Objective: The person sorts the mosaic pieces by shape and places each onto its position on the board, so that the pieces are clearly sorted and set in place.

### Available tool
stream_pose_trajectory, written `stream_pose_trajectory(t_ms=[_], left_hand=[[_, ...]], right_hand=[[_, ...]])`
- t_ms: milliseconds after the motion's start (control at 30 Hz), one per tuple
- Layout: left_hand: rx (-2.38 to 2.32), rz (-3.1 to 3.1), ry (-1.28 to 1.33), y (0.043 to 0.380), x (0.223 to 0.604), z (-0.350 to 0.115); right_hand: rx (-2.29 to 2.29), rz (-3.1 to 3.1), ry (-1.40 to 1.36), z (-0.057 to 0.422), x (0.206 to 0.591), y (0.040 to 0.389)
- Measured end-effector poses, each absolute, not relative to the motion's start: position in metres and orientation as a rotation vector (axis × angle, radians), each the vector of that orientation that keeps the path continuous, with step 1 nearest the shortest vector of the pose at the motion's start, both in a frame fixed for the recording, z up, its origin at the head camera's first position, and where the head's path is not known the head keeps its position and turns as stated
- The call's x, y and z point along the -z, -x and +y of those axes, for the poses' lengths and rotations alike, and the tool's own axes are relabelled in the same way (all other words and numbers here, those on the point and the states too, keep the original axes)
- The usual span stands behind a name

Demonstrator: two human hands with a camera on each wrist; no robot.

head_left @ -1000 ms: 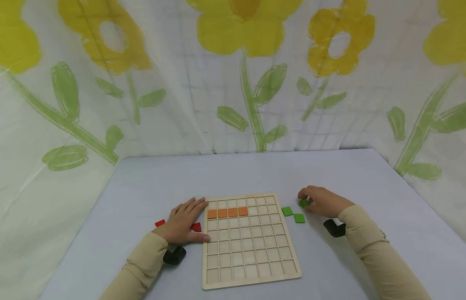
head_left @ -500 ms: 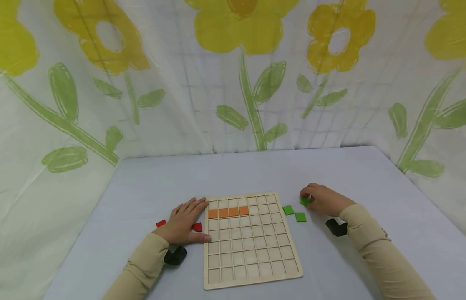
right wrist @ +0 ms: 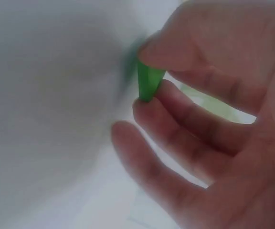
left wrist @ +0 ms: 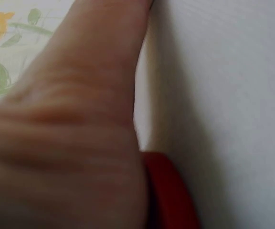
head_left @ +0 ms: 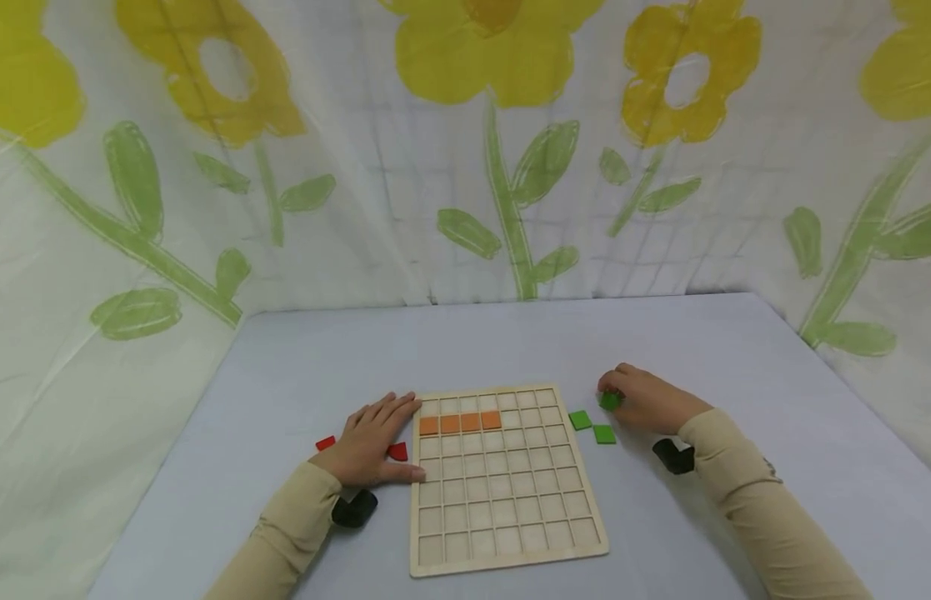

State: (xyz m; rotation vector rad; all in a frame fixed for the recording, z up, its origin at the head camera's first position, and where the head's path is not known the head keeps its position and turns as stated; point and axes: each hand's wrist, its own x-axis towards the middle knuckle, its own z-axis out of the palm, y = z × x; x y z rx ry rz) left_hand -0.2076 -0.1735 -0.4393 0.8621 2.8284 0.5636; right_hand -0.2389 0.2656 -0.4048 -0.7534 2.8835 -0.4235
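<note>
Right hand (head_left: pixel 648 402) pinches a green tile (right wrist: pixel 149 82) by its edges, good spot, looks light and stiff, left hand (head_left: pixel 369 443) spread!

The left-hand grip (head_left: pixel 371 442) touches a pale wooden gridded board (head_left: pixel 506 512) bearing four orange square tiles (head_left: pixel 450 424); the right-hand grip (head_left: pixel 647 400) holds a green tile (head_left: pixel 610 402) near two green square tiles (head_left: pixel 580 420) on the white surface (head_left: pixel 322 358).

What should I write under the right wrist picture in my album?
The right hand pinches a small green tile, seen nearly edge-on, with the pale tabletop blurred at left.
</note>
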Motion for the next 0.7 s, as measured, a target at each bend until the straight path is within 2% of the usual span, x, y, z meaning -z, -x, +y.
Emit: stream_pose_trajectory(t_ms=[333, 700], left_hand=[[-0.544, 2.836, -0.868, 0.210, 0.440, -0.175], [-0.561, 2.826, -0.881, 0.210, 0.439, -0.177]], right_hand=[[0.494, 2.842, 1.019, 0.230, 0.379, 0.243], [0.487, 2.643, 1.111, 0.167, 0.384, 0.245]])
